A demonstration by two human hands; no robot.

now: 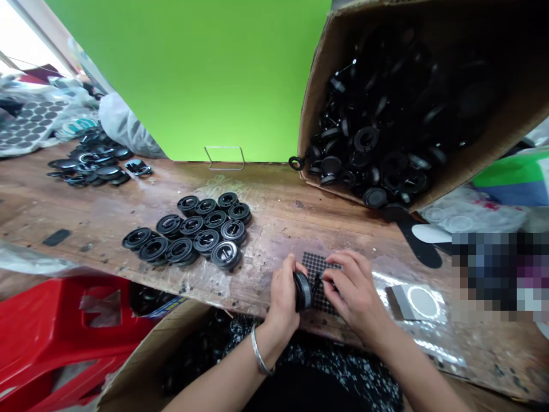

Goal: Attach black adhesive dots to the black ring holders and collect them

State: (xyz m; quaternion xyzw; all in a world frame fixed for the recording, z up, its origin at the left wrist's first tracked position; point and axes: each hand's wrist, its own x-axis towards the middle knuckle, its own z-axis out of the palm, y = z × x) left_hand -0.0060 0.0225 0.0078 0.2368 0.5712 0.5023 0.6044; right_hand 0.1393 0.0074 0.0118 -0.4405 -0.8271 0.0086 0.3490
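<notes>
My left hand (283, 292), with a silver bangle on its wrist, grips a black ribbed round part (302, 290) held on edge above the wooden bench. To its right, my right hand (351, 286) has its thumb and fingertips pinched together; whatever they hold is too small to make out. A sheet of small dark round dots (314, 262) lies on the bench beneath and between both hands. Several round black parts (207, 241) stand in a close group on the bench to the left.
A large cardboard box (309, 103) full of black parts lies open at the back right. Behind the bench (274, 212) rises a green panel (206, 74). A dark pile (96, 163) is at the far left, a red stool (38, 326) below, and plastic film (446, 340) at right.
</notes>
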